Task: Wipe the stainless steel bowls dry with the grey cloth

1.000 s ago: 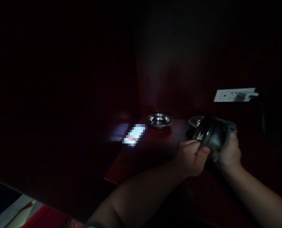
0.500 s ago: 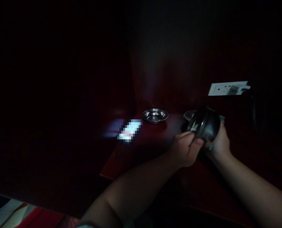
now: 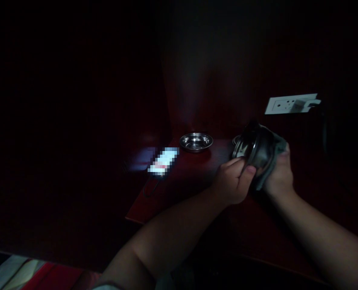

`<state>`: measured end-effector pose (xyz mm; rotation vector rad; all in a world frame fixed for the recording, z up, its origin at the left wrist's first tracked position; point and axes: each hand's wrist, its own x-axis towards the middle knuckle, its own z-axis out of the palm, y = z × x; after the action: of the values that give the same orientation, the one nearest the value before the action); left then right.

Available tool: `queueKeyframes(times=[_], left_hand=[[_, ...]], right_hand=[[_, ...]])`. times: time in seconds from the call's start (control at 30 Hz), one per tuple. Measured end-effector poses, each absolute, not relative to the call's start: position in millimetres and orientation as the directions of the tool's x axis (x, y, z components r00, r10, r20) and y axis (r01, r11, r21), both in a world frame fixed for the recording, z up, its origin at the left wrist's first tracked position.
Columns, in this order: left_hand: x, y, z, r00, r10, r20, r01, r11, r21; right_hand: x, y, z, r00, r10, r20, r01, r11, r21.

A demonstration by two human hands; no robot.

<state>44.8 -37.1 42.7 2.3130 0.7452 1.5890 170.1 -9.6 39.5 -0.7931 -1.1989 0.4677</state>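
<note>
My left hand grips the rim of a shiny metal bowl, its thumb on the near side. The bowl is held tilted above the dark red table. On the bowl's right side my right hand presses a greyish-green cloth against the outer wall, with its fingers partly hidden behind the cloth. Beyond the bowl, another round metal piece shows only its edge. A shallow steel dish stands on the table to the left of my hands.
A lit phone lies on the dark red table near its left edge, with a cord loop by its lower end. On the back wall is a white socket plate with a plug and cable. Coloured fabric shows at lower left.
My right hand has shifted slightly up along the bowl's side, and more of the cloth now shows. My left hand keeps its hold. The whole view has shifted a little.
</note>
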Motion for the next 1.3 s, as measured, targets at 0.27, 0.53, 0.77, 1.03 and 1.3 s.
queueKeyframes(times=[0.27,0.53,0.77,1.03,1.3], left_hand=[[46,-36,46,0.248,0.557,0.793,0.354,-0.814,0.461],[42,-41,51,0.291,0.563,0.774,0.347,-0.816,0.463],[42,-40,50,0.332,0.564,0.756,0.350,-0.818,0.457],[41,-38,49,0.362,0.543,0.758,0.425,-0.820,0.384],[41,-39,50,0.370,0.534,0.761,0.445,-0.820,0.360]], right_hand=[[167,-27,54,-0.060,0.335,0.940,0.472,0.840,-0.269],[170,-22,55,-0.029,0.373,0.928,0.428,0.843,-0.326],[172,-14,49,0.127,0.566,0.814,0.208,0.788,-0.580],[171,-12,49,0.149,0.636,0.757,0.125,0.748,-0.652],[173,-12,49,0.135,0.635,0.761,0.140,0.748,-0.649]])
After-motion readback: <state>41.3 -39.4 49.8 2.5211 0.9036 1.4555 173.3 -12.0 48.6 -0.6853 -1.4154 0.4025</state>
